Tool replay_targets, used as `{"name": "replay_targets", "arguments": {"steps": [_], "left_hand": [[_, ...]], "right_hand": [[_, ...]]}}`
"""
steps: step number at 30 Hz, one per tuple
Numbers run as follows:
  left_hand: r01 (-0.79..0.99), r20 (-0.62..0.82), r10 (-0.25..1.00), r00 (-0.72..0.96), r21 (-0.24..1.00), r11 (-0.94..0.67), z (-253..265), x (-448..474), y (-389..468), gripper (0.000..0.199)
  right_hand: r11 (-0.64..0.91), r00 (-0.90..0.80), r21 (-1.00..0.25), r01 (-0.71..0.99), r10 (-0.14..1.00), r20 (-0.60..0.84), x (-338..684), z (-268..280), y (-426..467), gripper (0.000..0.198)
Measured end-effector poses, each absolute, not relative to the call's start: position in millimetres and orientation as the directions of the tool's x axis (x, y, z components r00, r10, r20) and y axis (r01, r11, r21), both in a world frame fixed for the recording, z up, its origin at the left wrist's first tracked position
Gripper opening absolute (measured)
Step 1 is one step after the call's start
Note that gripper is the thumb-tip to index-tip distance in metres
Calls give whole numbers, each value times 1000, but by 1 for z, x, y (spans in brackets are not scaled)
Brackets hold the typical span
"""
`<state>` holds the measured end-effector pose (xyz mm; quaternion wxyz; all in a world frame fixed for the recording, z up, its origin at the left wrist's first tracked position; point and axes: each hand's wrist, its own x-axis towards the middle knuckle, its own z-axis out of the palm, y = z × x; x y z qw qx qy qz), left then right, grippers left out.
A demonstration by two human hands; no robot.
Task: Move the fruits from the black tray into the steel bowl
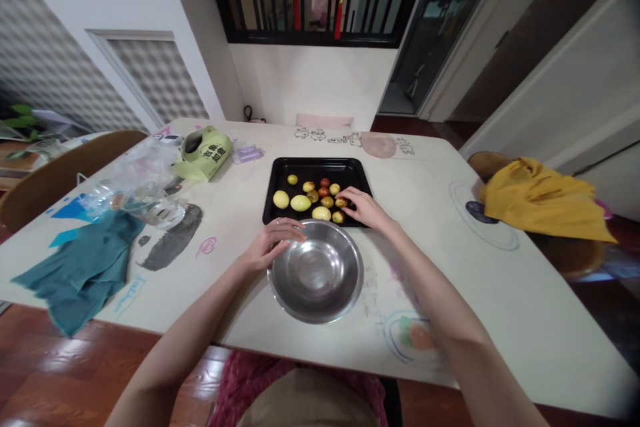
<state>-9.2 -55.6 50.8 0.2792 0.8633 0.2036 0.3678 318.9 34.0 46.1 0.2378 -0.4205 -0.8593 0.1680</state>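
Observation:
A round metal bowl (pixel 316 270) stands on the table near its front edge, with nothing inside. My left hand (pixel 267 243) holds the bowl's left rim, its fingers reaching over the edge. Just behind the bowl lies a black baking tray (pixel 320 164) holding several fruits. Among them are a yellow lemon-like fruit (pixel 281 199), a yellow-green one (pixel 301 203), a pale yellow one (pixel 321 213) and small dark red ones (pixel 325 191). At the tray's right side my right hand (pixel 367 208) has its fingertips closed around a small mottled brown jujube (pixel 341 202).
To the left are a teal cloth (pixel 90 267), a clear container (pixel 163 212), crumpled plastic (pixel 135 170) and a green printed bag (pixel 204 155). A purple packet (pixel 247 153) lies beside the bag. A yellow cloth (pixel 543 200) covers a chair at right. Drawings mark the white table (pixel 415 233).

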Motion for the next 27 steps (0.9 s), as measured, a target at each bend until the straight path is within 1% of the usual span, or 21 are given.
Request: {"name": "replay_targets", "arguments": {"steps": [2, 5, 7, 10, 13, 15, 18, 23, 27], "left_hand": [[147, 522, 557, 645, 631, -761, 50, -9, -55, 50], [140, 531, 555, 641, 629, -764, 49, -9, -55, 51], [138, 543, 558, 628, 628, -766, 48, -8, -55, 51], [140, 563, 567, 601, 625, -768, 45, -8, -56, 52], [156, 554, 581, 596, 630, -761, 41, -8, -55, 55], [160, 557, 580, 594, 625, -764, 38, -9, -54, 58], [154, 573, 567, 592, 610, -777, 37, -9, -52, 58], [124, 599, 533, 597, 587, -800, 39, -8, -52, 51], [118, 606, 517, 604, 574, -811, 42, -8, -54, 48]], "right_hand": [[607, -534, -500, 618, 791, 300, 315, 59, 27, 37], [664, -575, -512, 544, 740, 349, 305, 84, 8, 38], [701, -642, -521, 487, 692, 331, 295, 101, -8, 36], [729, -786, -524, 441, 595, 168, 280, 116, -32, 34], [749, -850, -476, 461, 527, 6, 267, 117, -48, 32], [767, -853, -413, 491, 519, -50, 260, 111, -53, 30], [792, -855, -341, 506, 512, -80, 252, 103, -55, 26], [801, -864, -338, 494, 495, -90, 248, 99, -54, 27], [792, -856, -338, 509, 507, -101, 247, 99, -54, 25]]}}
